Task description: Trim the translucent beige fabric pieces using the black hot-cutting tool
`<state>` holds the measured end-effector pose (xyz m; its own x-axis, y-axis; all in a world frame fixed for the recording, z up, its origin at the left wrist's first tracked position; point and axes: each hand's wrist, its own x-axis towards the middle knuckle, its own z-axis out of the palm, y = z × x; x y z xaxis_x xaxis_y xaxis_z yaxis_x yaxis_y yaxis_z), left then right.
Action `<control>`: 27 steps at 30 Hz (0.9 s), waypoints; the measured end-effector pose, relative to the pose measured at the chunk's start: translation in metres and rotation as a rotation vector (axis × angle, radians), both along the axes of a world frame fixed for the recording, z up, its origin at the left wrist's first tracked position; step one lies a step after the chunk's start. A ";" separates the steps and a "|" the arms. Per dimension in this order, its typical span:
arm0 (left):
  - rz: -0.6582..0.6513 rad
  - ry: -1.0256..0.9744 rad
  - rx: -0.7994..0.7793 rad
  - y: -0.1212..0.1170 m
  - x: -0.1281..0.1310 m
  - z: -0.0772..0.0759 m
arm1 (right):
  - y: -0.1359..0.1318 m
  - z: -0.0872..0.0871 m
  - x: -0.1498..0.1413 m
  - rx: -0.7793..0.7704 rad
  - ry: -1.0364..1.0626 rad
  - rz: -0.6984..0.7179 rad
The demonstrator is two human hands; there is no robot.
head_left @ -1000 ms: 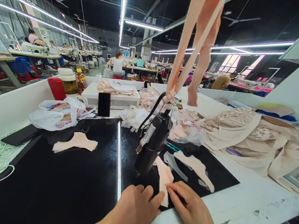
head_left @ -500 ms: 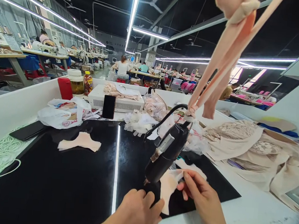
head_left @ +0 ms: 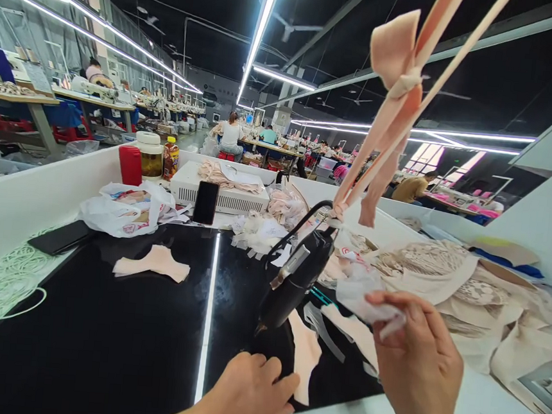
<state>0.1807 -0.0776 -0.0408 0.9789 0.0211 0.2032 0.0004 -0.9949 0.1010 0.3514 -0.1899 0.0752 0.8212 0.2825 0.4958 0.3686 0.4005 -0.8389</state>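
Observation:
My right hand (head_left: 420,358) pinches a translucent white strip (head_left: 364,300) between thumb and fingers, raised over the right side of the black board (head_left: 138,343). My left hand (head_left: 253,388) rests low on the board with its fingers curled; what lies under them, if anything, is hidden. Just beside its fingertips lies a beige curved fabric piece (head_left: 306,358). Above that piece hangs a black corded tool (head_left: 293,279), tip down, tied to beige fabric bands (head_left: 376,138). Another beige piece (head_left: 357,330) and a loose translucent strip (head_left: 325,332) lie to the right.
More beige cut pieces (head_left: 154,262) lie at the board's back left. Behind are a white bag (head_left: 125,210), a phone (head_left: 205,202) and a vented white box (head_left: 219,192). Pale green cord (head_left: 12,287) is heaped left; beige fabric (head_left: 425,265) covers the right side.
My right hand has lifted away to the right with the translucent strip, leaving the beige fabric piece on the board. My left hand stays nearly in place. The view has shifted slightly.

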 end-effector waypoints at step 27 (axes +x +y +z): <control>0.441 -0.158 -1.647 0.073 -0.125 0.046 | 0.030 -0.086 -0.118 -0.713 0.122 0.521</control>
